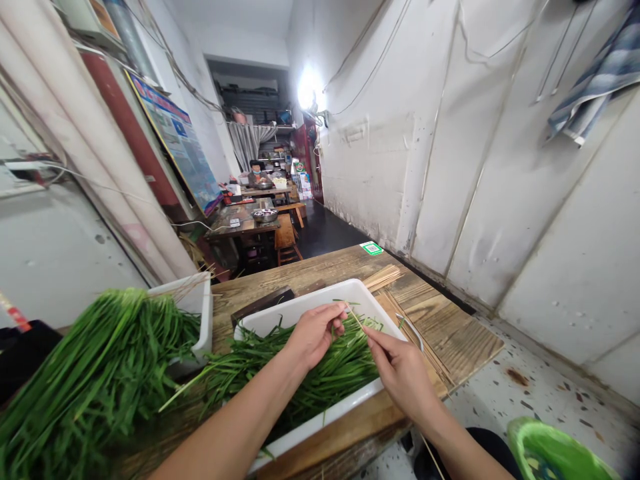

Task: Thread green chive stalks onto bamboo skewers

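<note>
Over a white plastic tub [320,427], both my hands work at a thin wooden skewer [356,317]. My right hand [400,370] pinches the skewer between thumb and fingers, its tip pointing up and left. At that tip, my left hand [317,333] is closed in a pinch, with a bit of green leaf showing by the fingertips; exactly how leaf and skewer meet is too small to tell. Long garlic chives [330,373] fill the tub beneath, pale ends towards the right. Loose skewers [385,277] lie on the wooden table [450,327] right of the tub.
Another heap of chives [115,360] spills from a second white tub [203,313] at left. A green basin [555,447] stands low at right. Further back are tables with a metal bowl [265,215], a wooden stool [285,233] and a seated person [257,177].
</note>
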### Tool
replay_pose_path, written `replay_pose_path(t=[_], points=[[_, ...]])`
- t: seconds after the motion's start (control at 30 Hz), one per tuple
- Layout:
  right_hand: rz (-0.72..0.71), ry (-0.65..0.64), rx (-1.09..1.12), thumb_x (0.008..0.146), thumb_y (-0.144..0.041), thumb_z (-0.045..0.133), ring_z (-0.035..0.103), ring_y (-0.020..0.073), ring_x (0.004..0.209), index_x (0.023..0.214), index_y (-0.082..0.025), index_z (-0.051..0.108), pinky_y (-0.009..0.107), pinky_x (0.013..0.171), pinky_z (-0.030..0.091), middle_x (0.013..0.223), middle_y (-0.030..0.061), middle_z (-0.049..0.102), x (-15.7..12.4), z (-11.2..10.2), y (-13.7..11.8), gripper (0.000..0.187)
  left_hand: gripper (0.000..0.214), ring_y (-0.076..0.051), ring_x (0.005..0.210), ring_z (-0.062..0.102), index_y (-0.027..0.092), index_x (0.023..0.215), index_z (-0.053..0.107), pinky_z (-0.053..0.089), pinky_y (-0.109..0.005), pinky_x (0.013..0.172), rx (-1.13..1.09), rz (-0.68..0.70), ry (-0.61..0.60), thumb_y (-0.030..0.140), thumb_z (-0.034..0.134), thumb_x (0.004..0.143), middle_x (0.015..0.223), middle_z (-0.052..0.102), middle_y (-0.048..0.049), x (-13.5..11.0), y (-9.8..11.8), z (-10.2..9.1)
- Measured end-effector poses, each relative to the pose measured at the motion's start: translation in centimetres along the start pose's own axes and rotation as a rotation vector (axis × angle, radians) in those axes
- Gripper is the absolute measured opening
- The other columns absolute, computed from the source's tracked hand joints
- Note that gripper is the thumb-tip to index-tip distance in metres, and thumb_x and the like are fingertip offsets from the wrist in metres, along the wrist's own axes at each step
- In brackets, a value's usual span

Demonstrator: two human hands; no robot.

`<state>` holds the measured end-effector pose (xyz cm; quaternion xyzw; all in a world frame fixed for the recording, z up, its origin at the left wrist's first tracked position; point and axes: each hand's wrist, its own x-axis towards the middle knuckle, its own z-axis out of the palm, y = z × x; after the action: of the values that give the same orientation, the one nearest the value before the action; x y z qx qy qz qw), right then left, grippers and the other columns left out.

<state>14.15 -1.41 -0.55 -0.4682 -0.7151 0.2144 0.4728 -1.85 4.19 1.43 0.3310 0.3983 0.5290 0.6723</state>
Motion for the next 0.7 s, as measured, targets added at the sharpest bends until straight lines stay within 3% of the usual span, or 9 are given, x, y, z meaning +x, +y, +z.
replay_pose_path(t=[0.7], points=[[0.013, 0.012, -0.026, 0.087, -0.021, 0.046, 0.070, 0.0229, 0.089, 0.107, -0.015, 0.070, 0.029, 0.076, 0.054, 0.101, 0.0097, 0.073, -0.16, 0.05, 0.18, 0.031, 0.024, -0.004, 0.052, 0.041, 0.009, 0.072, 0.071, 0.038, -0.019, 0.054, 0.057, 0.043, 0.005, 0.025, 0.079, 0.057, 0.062, 0.057, -0.0001, -0.08, -0.22, 0.15]])
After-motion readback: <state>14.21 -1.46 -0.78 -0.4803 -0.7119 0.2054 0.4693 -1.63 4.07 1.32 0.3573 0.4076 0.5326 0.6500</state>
